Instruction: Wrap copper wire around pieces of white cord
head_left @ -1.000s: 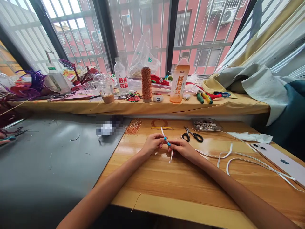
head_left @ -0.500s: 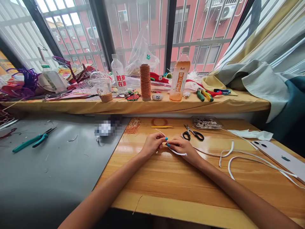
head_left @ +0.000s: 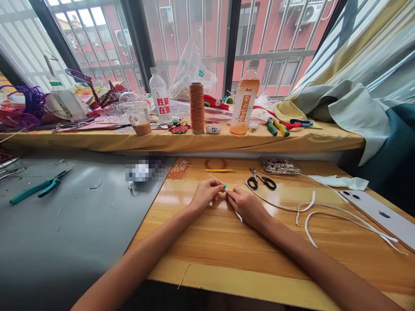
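Note:
Over the wooden tabletop, my left hand [head_left: 206, 194] is closed, thumb and forefinger pinching a thin white cord [head_left: 239, 216]. Close beside it, my right hand [head_left: 245, 202] is closed on the same cord, its fingers bent down over it. One thin end sticks out past the left fingers toward the back; a flatter end shows below the right fingers. The stretch between the two pinches is mostly covered by fingertips. Black-handled scissors [head_left: 261, 179] lie just behind my right hand, and a longer white strip [head_left: 279, 208] curves away to the right.
A white phone [head_left: 382, 214] lies on the right. Behind are a clear box [head_left: 280, 165] of small pieces, a wire coil [head_left: 215, 163] and a pile of thread scraps [head_left: 179, 169]. Teal pliers [head_left: 42, 187] rest on the grey surface. Bottles and a thread spool [head_left: 196, 109] line the sill.
My right hand has turned, its fingers now bent more downward. The cord's flat end, which pointed right, now hangs toward the front. Both hands still pinch the cord.

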Action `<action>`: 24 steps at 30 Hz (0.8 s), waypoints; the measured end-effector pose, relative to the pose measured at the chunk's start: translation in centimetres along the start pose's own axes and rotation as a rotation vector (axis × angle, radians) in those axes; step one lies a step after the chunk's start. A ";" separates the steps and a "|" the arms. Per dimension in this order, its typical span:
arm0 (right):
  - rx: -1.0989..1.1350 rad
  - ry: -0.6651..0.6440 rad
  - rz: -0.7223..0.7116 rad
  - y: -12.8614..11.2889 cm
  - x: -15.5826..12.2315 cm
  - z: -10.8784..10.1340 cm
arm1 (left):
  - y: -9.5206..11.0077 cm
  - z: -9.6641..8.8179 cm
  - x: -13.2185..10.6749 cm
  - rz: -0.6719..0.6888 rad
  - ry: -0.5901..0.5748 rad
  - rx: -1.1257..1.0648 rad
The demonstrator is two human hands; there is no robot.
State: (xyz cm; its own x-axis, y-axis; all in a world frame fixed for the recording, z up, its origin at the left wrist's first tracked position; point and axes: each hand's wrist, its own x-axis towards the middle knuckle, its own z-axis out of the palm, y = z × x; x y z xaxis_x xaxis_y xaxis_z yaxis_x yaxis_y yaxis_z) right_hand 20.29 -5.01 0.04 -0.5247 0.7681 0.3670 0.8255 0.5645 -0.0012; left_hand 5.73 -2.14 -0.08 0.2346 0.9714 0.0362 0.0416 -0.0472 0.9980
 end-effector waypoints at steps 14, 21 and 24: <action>0.990 0.100 0.410 1.8 1.0 -0.3 | 0.1 -0.3 0.0 0.231 0.071 0.348; 1.539 0.156 0.610 -0.5 0.6 -0.8 | 0.4 0.1 -1.7 0.635 -0.031 0.974; 1.646 0.126 0.663 -0.9 0.7 -1.0 | 0.6 -0.1 -2.1 0.671 -0.036 0.951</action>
State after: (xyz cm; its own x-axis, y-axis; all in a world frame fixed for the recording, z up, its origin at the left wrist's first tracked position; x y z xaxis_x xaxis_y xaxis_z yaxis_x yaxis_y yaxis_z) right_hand 19.38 -5.33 1.20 -0.1396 0.9900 -0.0198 -0.2111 -0.0493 -0.9762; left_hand 5.19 -4.17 0.50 0.5128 0.6789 0.5255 0.6067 -0.7196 0.3377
